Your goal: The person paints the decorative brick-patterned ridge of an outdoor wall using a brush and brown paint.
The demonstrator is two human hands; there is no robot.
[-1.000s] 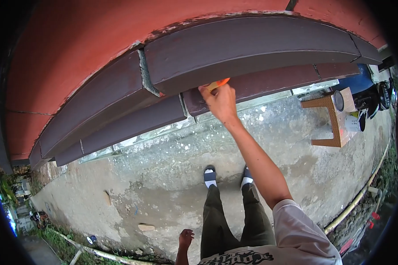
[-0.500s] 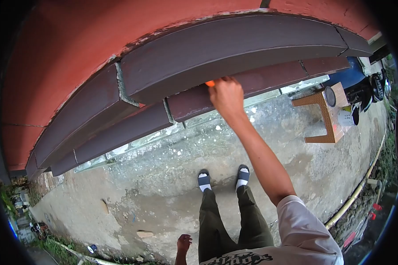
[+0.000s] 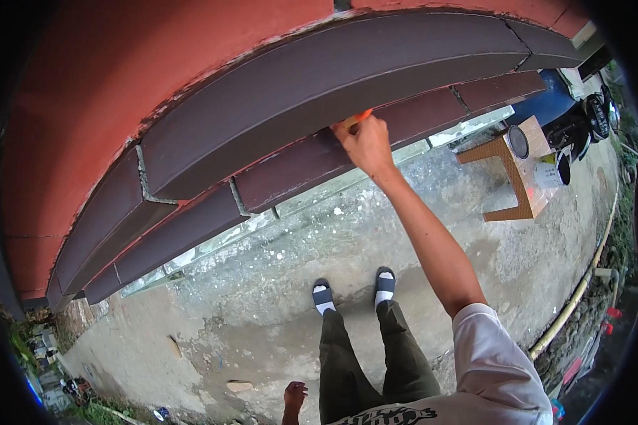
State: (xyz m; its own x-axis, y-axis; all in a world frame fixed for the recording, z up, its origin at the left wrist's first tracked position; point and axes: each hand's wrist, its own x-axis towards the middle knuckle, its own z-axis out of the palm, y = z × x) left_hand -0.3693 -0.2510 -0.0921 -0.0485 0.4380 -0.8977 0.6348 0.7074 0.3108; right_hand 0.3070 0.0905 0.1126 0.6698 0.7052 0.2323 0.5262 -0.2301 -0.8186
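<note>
My right hand [image 3: 367,145] is closed around a paintbrush [image 3: 361,116] with an orange handle end and a tan part. It reaches under the upper dark grey ledge [image 3: 319,71], against the maroon lower ledge [image 3: 425,117]. A darker patch shows on the lower ledge just left of the fingers, and the brush tip is hidden there. My left hand [image 3: 295,394] hangs low beside my leg, fingers loosely bent and apart, with nothing visible in it.
A brown woven-pattern stool [image 3: 507,166] at the right bears a dark round lid [image 3: 518,142] and a white bucket [image 3: 548,172] with a dark inside. Behind them are a blue barrel [image 3: 546,103] and a motorcycle [image 3: 592,124]. Red wall [image 3: 85,92] rises above; stained concrete [image 3: 262,283] lies below.
The view has shifted, so the ledge joints and stool appear further left. My right hand has turned, and more of the orange handle shows. The left hand stays low.
</note>
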